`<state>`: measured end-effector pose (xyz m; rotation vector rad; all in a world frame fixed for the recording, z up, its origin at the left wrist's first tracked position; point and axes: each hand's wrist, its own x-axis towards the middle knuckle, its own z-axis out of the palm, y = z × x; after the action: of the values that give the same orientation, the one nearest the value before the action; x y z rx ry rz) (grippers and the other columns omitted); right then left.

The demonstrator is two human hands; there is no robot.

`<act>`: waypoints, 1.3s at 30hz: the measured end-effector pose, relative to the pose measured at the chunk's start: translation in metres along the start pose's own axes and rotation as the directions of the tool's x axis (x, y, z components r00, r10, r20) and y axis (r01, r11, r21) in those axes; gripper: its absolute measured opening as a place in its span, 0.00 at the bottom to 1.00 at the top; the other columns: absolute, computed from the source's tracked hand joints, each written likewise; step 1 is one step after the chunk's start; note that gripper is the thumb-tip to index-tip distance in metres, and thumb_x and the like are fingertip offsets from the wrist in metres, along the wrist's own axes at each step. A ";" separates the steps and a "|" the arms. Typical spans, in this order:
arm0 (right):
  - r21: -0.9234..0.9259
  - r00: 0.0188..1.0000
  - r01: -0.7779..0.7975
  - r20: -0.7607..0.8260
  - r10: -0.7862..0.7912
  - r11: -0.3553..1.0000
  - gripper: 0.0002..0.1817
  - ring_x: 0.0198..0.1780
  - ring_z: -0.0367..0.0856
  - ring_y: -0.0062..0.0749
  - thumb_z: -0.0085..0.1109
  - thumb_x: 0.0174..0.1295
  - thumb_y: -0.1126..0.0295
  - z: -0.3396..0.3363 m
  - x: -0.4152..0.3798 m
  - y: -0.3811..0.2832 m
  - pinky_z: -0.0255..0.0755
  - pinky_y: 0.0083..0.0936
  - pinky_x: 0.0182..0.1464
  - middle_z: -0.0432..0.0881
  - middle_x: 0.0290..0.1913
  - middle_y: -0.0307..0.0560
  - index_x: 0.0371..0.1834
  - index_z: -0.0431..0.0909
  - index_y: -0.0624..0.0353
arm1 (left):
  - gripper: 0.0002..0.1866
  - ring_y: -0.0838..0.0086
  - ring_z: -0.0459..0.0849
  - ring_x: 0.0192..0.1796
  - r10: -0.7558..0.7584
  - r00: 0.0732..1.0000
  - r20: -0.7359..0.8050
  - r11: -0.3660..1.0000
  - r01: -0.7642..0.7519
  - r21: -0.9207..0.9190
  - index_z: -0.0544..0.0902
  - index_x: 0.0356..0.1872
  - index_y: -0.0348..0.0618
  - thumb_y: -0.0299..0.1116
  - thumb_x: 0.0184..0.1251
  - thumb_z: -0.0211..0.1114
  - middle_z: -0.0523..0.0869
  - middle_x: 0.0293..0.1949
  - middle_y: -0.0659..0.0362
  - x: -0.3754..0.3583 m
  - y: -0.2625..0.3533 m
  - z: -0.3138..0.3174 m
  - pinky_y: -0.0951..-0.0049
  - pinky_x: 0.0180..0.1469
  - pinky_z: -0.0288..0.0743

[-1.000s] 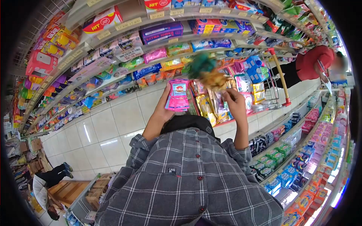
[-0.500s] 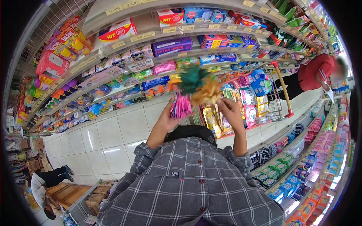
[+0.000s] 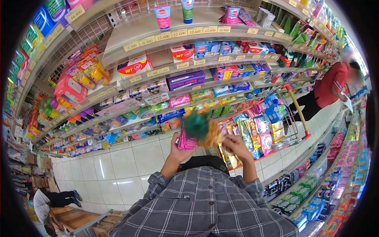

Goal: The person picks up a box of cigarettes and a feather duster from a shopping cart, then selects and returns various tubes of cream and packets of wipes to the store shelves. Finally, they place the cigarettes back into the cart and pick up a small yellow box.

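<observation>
My left hand (image 3: 177, 153) is closed around a bundle of bright pink sachets (image 3: 186, 143), held upright in front of my chest. In my right hand (image 3: 237, 147) is a duster, pinched between thumb and fingers. The duster's fluffy head (image 3: 197, 127), dark green and tan, is blurred by motion and overlaps the top of the sachets. Just beyond my right hand stands a shopping cart, its yellow handle (image 3: 297, 107) at the far end, filled with colourful packets (image 3: 257, 128).
Shelves with price tags (image 3: 185, 32) curve across the front, carrying boxes, tubes (image 3: 162, 17) and pouches. Another product shelf (image 3: 316, 189) runs along the right. A person in red (image 3: 331, 85) stands beyond the cart; another person (image 3: 43, 203) bends by cardboard at lower left.
The view has tilted up, showing a higher shelf with tubes. My right hand has shifted the duster's head down and left, over the sachets. My left hand still holds the sachets.
</observation>
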<state>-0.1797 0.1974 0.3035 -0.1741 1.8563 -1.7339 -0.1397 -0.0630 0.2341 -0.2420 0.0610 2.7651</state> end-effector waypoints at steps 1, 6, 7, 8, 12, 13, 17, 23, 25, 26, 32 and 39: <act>0.035 1.000 -0.002 -0.018 0.003 0.999 0.14 0.20 0.65 0.11 0.54 0.70 0.61 0.001 0.000 0.002 0.55 0.12 0.22 0.74 0.21 0.33 0.31 0.77 0.58 | 0.37 0.52 0.73 0.64 -0.006 1.000 0.003 0.991 0.006 -0.133 0.68 0.65 0.36 0.54 0.61 0.59 0.75 0.62 0.46 0.001 -0.001 0.001 0.48 0.68 0.63; 0.304 0.988 0.040 -0.153 0.007 0.952 0.14 0.19 0.64 0.12 0.54 0.70 0.61 0.000 0.003 0.022 0.52 0.13 0.21 0.74 0.20 0.34 0.30 0.77 0.58 | 0.37 0.55 0.70 0.67 -0.062 0.984 0.169 0.983 0.031 0.184 0.67 0.67 0.44 0.52 0.60 0.63 0.71 0.66 0.49 0.018 0.000 0.014 0.54 0.71 0.60; 0.331 0.990 0.051 -0.144 -0.003 0.942 0.14 0.19 0.63 0.12 0.54 0.70 0.61 -0.002 0.003 0.021 0.52 0.13 0.21 0.74 0.20 0.33 0.30 0.77 0.58 | 0.38 0.55 0.69 0.68 -0.009 0.996 0.094 0.978 -0.011 0.208 0.66 0.67 0.42 0.52 0.59 0.64 0.71 0.66 0.48 0.019 -0.001 0.018 0.54 0.71 0.59; 0.242 0.997 -0.047 -0.056 0.062 0.969 0.13 0.18 0.62 0.12 0.54 0.70 0.61 -0.006 -0.003 0.018 0.52 0.13 0.22 0.72 0.20 0.32 0.31 0.77 0.58 | 0.40 0.54 0.69 0.68 0.047 0.999 0.019 0.971 -0.050 0.235 0.66 0.68 0.41 0.53 0.58 0.64 0.71 0.66 0.48 0.019 -0.003 0.020 0.54 0.72 0.58; 0.219 0.937 0.101 -0.348 -0.019 0.971 0.12 0.19 0.63 0.12 0.53 0.69 0.62 -0.011 0.002 0.033 0.51 0.13 0.20 0.72 0.21 0.32 0.34 0.78 0.58 | 0.42 0.50 0.66 0.70 -0.041 0.994 0.101 0.938 0.003 0.346 0.63 0.69 0.39 0.56 0.58 0.63 0.68 0.67 0.42 0.034 -0.005 0.052 0.50 0.74 0.54; 0.329 0.912 0.132 -0.410 0.016 0.935 0.12 0.19 0.62 0.12 0.52 0.69 0.62 -0.018 -0.001 0.035 0.51 0.13 0.20 0.72 0.21 0.32 0.35 0.78 0.59 | 0.43 0.49 0.65 0.70 -0.095 0.982 0.160 0.928 0.029 0.371 0.63 0.69 0.39 0.57 0.59 0.62 0.68 0.67 0.42 0.040 -0.007 0.062 0.49 0.74 0.53; 0.619 0.833 0.232 -0.525 0.175 0.750 0.15 0.18 0.61 0.15 0.49 0.70 0.58 -0.043 -0.014 0.036 0.51 0.14 0.20 0.70 0.22 0.32 0.40 0.77 0.59 | 0.41 0.47 0.69 0.67 0.029 0.995 0.095 0.915 -0.065 0.397 0.62 0.68 0.33 0.56 0.62 0.59 0.71 0.64 0.41 0.061 0.000 0.102 0.48 0.72 0.59; 0.676 0.839 0.270 -0.515 0.178 0.686 0.15 0.19 0.62 0.15 0.48 0.71 0.56 -0.072 -0.042 0.058 0.53 0.15 0.21 0.71 0.23 0.32 0.41 0.76 0.56 | 0.28 0.52 0.74 0.62 0.169 0.935 0.310 0.801 -0.314 0.509 0.67 0.62 0.32 0.43 0.68 0.57 0.75 0.60 0.45 0.120 0.036 0.220 0.51 0.69 0.65; 0.716 0.848 0.259 -0.490 0.202 0.648 0.15 0.19 0.62 0.15 0.47 0.71 0.56 -0.079 -0.048 0.061 0.53 0.15 0.20 0.71 0.23 0.31 0.41 0.76 0.55 | 0.25 0.60 0.77 0.60 0.291 0.859 0.422 0.546 -0.511 0.664 0.64 0.64 0.39 0.38 0.72 0.56 0.76 0.59 0.49 0.138 0.041 0.268 0.56 0.62 0.73; 0.721 0.852 0.257 -0.484 0.202 0.643 0.15 0.19 0.62 0.15 0.47 0.71 0.55 -0.082 -0.051 0.064 0.53 0.15 0.20 0.71 0.23 0.31 0.41 0.76 0.55 | 0.27 0.63 0.78 0.58 0.337 0.840 0.425 0.410 -0.537 0.737 0.63 0.64 0.39 0.37 0.69 0.60 0.76 0.56 0.50 0.144 0.042 0.287 0.60 0.60 0.75; 0.776 0.878 0.184 -0.405 0.254 0.603 0.14 0.18 0.62 0.15 0.50 0.69 0.52 -0.109 -0.053 0.084 0.53 0.15 0.20 0.71 0.21 0.30 0.39 0.75 0.51 | 0.41 0.69 0.80 0.51 0.242 0.685 0.687 -0.430 -0.559 0.709 0.62 0.63 0.35 0.36 0.51 0.77 0.78 0.52 0.48 0.229 0.006 0.358 0.68 0.53 0.76; 0.744 0.895 0.167 -0.390 0.218 0.647 0.16 0.19 0.62 0.16 0.50 0.69 0.53 -0.145 -0.066 0.087 0.54 0.16 0.21 0.71 0.22 0.32 0.41 0.75 0.55 | 0.35 0.72 0.81 0.49 0.265 0.843 0.468 -0.476 -0.308 0.824 0.69 0.62 0.37 0.39 0.54 0.73 0.81 0.51 0.54 0.350 -0.018 0.390 0.70 0.49 0.77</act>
<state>-0.1722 0.3667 0.2397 0.6522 1.1785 -2.5355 -0.5174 0.1056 0.5566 0.4152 2.8031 1.8134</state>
